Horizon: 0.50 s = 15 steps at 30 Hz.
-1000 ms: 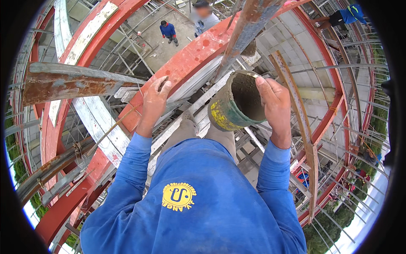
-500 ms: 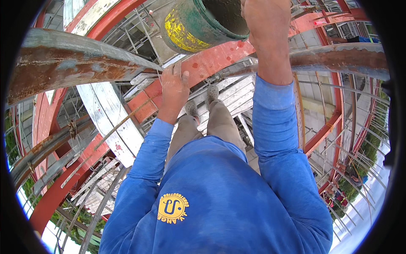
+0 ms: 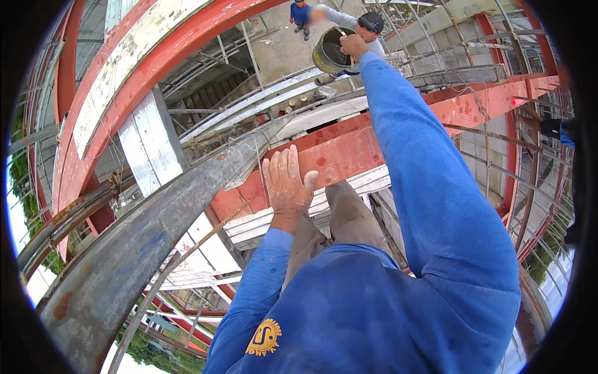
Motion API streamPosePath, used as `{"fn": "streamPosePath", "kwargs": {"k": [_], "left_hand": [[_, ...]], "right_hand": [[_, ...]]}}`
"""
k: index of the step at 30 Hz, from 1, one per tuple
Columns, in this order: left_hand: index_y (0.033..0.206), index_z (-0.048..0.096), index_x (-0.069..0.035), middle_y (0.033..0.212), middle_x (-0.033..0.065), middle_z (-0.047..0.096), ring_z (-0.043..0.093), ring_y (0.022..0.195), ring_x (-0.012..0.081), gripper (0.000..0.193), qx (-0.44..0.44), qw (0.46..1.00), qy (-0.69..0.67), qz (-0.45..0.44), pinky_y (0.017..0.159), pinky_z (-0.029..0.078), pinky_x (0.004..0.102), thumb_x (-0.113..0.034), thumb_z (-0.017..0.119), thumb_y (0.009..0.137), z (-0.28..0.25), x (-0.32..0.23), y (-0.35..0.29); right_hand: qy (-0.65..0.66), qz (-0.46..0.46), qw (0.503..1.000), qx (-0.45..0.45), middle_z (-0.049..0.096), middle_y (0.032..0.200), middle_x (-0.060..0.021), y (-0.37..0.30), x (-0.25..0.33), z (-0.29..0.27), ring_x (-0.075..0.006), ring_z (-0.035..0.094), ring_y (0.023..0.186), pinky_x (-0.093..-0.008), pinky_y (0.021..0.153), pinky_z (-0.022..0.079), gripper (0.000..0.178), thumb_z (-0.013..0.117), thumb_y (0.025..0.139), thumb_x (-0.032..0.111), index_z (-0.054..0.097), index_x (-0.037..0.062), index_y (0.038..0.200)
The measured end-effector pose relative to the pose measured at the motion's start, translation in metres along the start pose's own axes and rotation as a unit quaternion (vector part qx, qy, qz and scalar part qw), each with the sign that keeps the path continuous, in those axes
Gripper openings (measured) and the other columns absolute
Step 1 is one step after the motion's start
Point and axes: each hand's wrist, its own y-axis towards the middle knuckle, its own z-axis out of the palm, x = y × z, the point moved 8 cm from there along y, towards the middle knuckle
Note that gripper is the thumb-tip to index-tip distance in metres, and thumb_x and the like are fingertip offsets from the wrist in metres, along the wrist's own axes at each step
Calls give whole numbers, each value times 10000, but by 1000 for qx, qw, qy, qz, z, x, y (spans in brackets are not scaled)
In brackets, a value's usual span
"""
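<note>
My right arm stretches far out over a red steel beam (image 3: 349, 156). At its end, my right hand (image 3: 354, 47) is closed on a dark green bucket (image 3: 325, 62) with worn yellow marking, apparently by its handle. The bucket hangs tilted beyond the beam, its dark opening partly in view. Close by is a co-worker (image 3: 377, 45) in a dark cap and light grey sleeves, one arm raised behind the bucket; whether they touch it is unclear. My left hand (image 3: 288, 182) lies on the red beam, fingers spread, holding nothing.
A thick grey, rusty pipe (image 3: 124, 262) slants along my left. Whitish boards (image 3: 146, 140) and a curved red beam (image 3: 177, 40) stand beyond it. Thin bars and scaffolding (image 3: 492, 162) fill the right side. Another person (image 3: 300, 14) in blue stands on the ground below.
My right hand has carried the bucket outward and away from me. The co-worker has come into view. I lean further forward, and my left hand still rests on the beam.
</note>
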Motion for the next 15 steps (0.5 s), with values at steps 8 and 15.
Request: {"fn": "streamPosePath", "kwargs": {"k": [8,15], "left_hand": [[1487,538,30,1412,223,607,527,1363,431,790,19,1000,5,4,1227,301,621,-628,449,1057,-2,-6,6],[1436,584,27,1374,207,638,550,1334,430,778,25,1000,-2,-12,1217,312,616,-635,444,1053,2,-1,4]], "right_hand": [[20,30,999,8,786,920,-148,52,-78,105,-341,771,908,-474,788,595,170,742,813,245,826,120,891],[69,77,994,35,799,967,-134,94,-104,195,-283,775,934,-438,808,601,233,757,844,263,821,61,943]]}}
